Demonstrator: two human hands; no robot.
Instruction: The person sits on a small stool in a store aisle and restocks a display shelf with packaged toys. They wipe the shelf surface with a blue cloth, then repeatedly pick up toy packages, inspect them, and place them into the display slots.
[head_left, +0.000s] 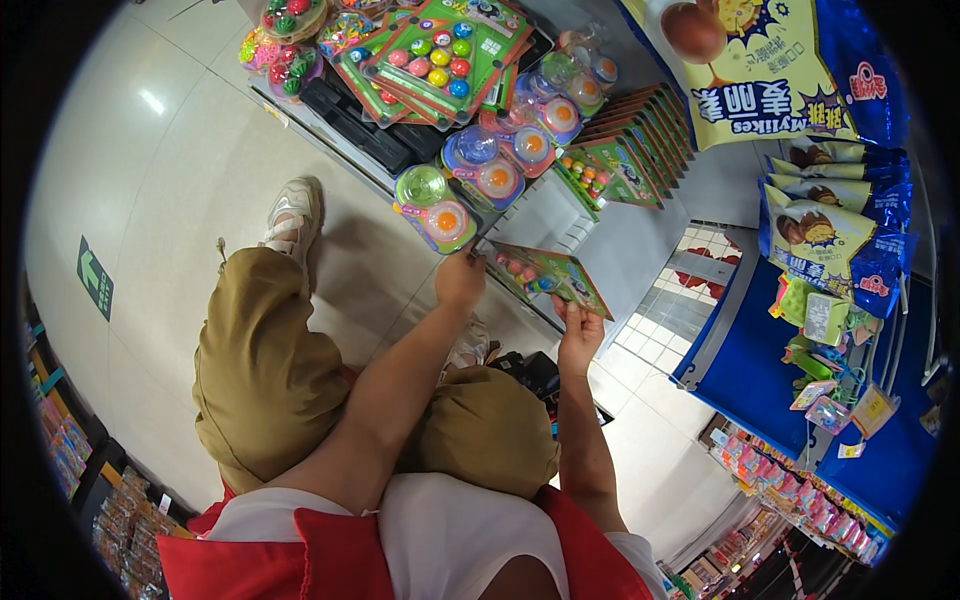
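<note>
My right hand (582, 334) grips the lower corner of a green triangular blister card with colored balls (551, 279), tilted over the edge of the white shelf. My left hand (460, 279) reaches to the shelf's front edge, its fingertips at the bottom of a blister pack with an egg-like toy (437, 217); whether it grips the pack I cannot tell. Behind that pack lie several similar egg-toy packs (496, 178). A row of green triangular cards (630, 169) stands upright farther back on the shelf. More such cards (442, 64) lie stacked over black trays.
Clear domes with watermelon-like balls (294, 71) sit at the shelf's far left end. Blue and yellow snack bags (825, 232) hang at right above small toys on hooks (814, 375). A blue panel (757, 345) borders the shelf. Below me are my knees and the tiled floor (180, 195).
</note>
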